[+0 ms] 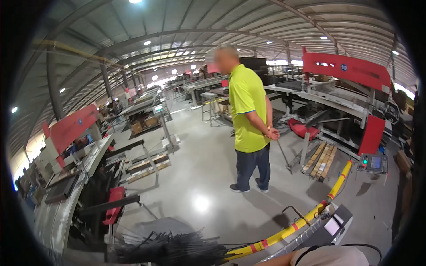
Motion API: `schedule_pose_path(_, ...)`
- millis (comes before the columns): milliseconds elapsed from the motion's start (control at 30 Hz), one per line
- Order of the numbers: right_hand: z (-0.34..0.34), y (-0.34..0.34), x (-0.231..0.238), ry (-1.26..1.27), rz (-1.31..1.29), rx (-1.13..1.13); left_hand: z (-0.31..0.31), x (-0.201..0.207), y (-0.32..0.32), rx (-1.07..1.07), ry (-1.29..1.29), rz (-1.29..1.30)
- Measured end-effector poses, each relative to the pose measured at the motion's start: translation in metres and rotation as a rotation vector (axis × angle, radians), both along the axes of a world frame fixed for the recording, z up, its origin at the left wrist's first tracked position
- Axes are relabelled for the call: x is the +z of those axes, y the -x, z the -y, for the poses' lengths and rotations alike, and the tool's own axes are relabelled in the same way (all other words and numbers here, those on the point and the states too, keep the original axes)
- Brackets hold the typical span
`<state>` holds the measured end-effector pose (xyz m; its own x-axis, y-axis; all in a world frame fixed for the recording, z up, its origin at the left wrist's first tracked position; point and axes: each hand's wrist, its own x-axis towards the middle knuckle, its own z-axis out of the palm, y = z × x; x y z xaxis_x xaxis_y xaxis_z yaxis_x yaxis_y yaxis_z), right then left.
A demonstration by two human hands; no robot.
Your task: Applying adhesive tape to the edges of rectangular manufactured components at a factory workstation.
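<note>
Neither of my hands shows. Along the bottom edge at the right, a beige sleeve and part of a bare forearm come into view, and the hand is cut off by the edge. Close to that arm run a curved yellow rail with red bands and a grey control box with a light screen. A bundle of thin dark strips lies at the bottom, left of the forearm.
A person in a yellow-green shirt stands mid-floor, hands clasped behind their back. Red-topped machines stand at right, with a control panel and wooden planks nearby. At left is another machine with projecting dark arms.
</note>
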<state>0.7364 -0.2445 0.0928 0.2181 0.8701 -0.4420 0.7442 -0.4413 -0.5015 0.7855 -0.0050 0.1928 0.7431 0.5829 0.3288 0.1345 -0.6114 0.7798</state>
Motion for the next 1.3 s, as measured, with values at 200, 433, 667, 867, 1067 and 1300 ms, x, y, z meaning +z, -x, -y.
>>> schedule_pose_path(200, -0.016, 0.038, -0.065, -0.278, -0.193, -0.31, -0.001, -0.007, -0.002, -0.099, 0.027, 0.029)
schedule_pose_path(433, -0.021, 0.007, -0.107, -0.06, -0.381, -0.035, 0.002, -0.032, 0.023, -0.094, 0.152, 0.024)
schedule_pose_path(667, -0.029, 0.001, -0.048, -0.061, -0.131, -0.057, -0.017, -0.033, 0.058, 0.017, 0.302, 0.076)
schedule_pose_path(867, -0.056, 0.019, -0.069, -0.069, -0.004, -0.115, -0.002, -0.059, 0.09, 0.088, 0.569, 0.082)
schedule_pose_path(1067, -0.075, 0.038, -0.068, -0.169, 0.14, -0.168, 0.038, -0.088, 0.146, 0.166, 0.893, 0.097)
schedule_pose_path(1300, -0.1, 0.027, -0.085, 0.089, 0.184, 0.23, 0.087, -0.128, 0.201, 0.377, 1.186, 0.109)
